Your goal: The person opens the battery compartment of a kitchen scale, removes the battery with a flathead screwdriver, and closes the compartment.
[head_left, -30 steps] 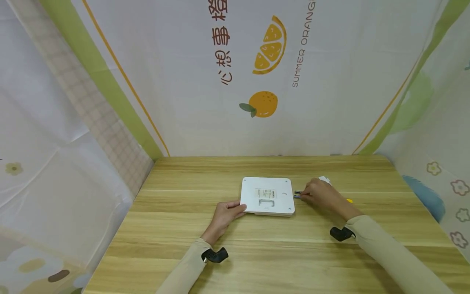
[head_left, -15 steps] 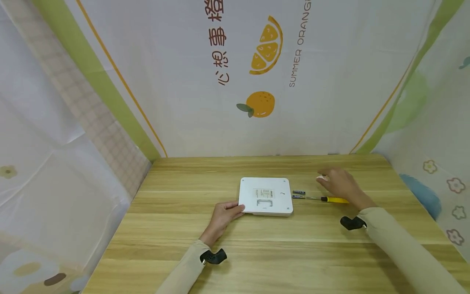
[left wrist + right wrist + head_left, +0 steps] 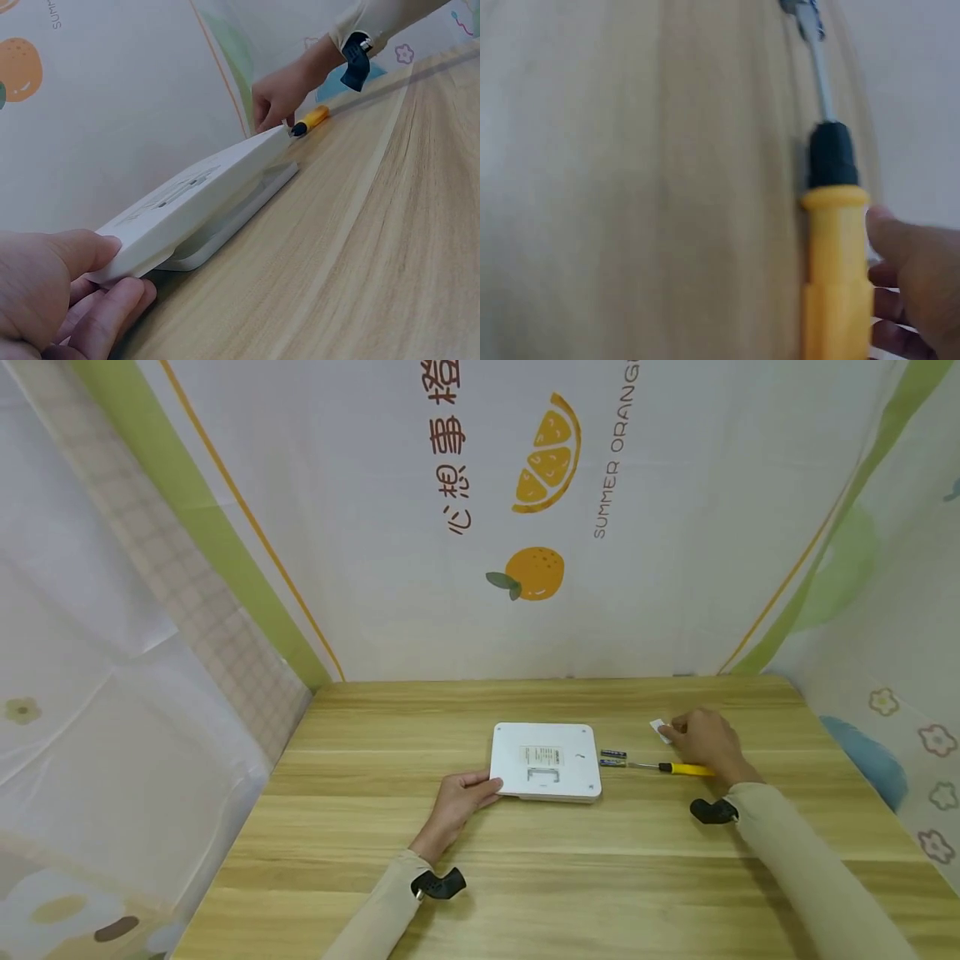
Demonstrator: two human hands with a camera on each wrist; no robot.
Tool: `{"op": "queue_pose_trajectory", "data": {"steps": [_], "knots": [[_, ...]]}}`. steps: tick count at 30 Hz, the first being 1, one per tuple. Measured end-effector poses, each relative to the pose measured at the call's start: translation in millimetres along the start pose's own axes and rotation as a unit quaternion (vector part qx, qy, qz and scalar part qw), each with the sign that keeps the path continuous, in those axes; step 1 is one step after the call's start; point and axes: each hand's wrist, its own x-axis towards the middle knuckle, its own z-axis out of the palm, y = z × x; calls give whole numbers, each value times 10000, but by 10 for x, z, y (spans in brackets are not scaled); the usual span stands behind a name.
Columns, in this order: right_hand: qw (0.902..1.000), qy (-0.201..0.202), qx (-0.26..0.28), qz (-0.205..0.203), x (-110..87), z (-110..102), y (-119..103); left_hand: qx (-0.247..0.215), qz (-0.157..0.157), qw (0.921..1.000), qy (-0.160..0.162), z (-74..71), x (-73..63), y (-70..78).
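Note:
A white flat scale (image 3: 545,739) sits underside up, with a printed label and an open battery compartment (image 3: 543,775). My left hand (image 3: 457,802) grips its near-left corner, thumb on top and fingers beneath; in the left wrist view that edge is raised off the table. Right of the scale lie two small batteries (image 3: 613,753) side by side. Farther right, my right hand (image 3: 707,742) pinches the edge of a small white battery cover (image 3: 660,731) with thumb and fingers. In the right wrist view the hand (image 3: 922,277) shows beside the screwdriver, the cover hidden.
A screwdriver (image 3: 686,769) with a yellow handle lies just below the right hand, its shaft pointing at the batteries. The wooden table (image 3: 420,893) ends at a fabric backdrop (image 3: 420,627) behind and at the sides.
My right hand has left the batteries, moved right and back to the white cover, and its fingers now meet the cover's right edge. The left hand and scale stay in place.

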Motion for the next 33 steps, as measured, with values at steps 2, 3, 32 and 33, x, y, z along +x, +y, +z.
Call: {"op": "queue_pose_trajectory", "data": {"steps": [2,3,32,33], "knots": [[9999,109,47,14,-9,45,-7,-5,11,10000,-2,6,-1,-3],[9998,179,87,44,-15,60,-15,-9,28,10000,-10,8,-1,-7],[9593,2076,1879,-355,-225,-154,-857,66,-24,10000,59,9,12,3],[9578,2113,1901,-434,-243,-137,-926,57,-33,10000,56,9,13,1]]}}
